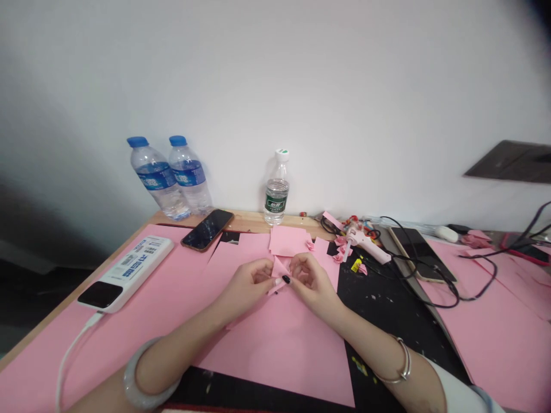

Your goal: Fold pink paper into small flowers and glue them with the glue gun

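Observation:
Between my two hands is a small piece of folded pink paper [280,267], pointed at its top. My left hand [257,276] pinches its left side, thumb in front. From the right, my right hand [310,280] grips it too, its dark-nailed thumb pressed on the front near the other thumb. Both hands hover over large pink sheets [284,350] on the table. Just behind them lies a stack of pink paper squares [289,240]. Folded pink paper flowers [339,255] sit to the right of the stack.
A pink glue gun [365,244] with tangled black cables lies at right, beside a phone [422,252]. Water bottles [275,201] stand along the wall. At left are a dark phone [207,229] and a white power bank [129,275] with a cable.

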Demonstrator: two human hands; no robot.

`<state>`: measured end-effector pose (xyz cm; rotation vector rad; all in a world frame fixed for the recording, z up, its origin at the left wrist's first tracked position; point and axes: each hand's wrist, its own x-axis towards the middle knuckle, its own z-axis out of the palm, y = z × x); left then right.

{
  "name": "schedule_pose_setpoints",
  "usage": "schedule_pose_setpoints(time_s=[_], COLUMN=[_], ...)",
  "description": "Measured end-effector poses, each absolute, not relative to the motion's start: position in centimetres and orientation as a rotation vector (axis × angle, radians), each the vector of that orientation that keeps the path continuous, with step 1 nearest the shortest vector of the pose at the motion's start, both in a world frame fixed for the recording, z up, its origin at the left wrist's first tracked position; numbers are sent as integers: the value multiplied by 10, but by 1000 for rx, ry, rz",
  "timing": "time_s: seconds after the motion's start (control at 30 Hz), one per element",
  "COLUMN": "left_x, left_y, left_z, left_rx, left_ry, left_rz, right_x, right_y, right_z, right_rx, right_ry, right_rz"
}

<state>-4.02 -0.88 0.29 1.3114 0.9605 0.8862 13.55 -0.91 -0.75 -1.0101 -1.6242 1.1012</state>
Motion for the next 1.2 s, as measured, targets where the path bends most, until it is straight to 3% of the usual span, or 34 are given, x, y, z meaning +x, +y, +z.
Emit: schedule_pose_setpoints(time_s=[0.13,0.53,1.2], left_x=[-37,-40,-43], left_y=[-13,-10,-9], left_z=[2,2,-1], left_rx=[1316,1401,1344], left_ry=[943,1016,1049], left_rz=[798,826,776], right_x=[136,136,138], right_y=[-11,-5,-5], right_z=[-6,-13,-19], right_rx=[-1022,-1029,-1091], right_ry=[-1731,-1487,-1554], right_rz=[977,1097,1046])
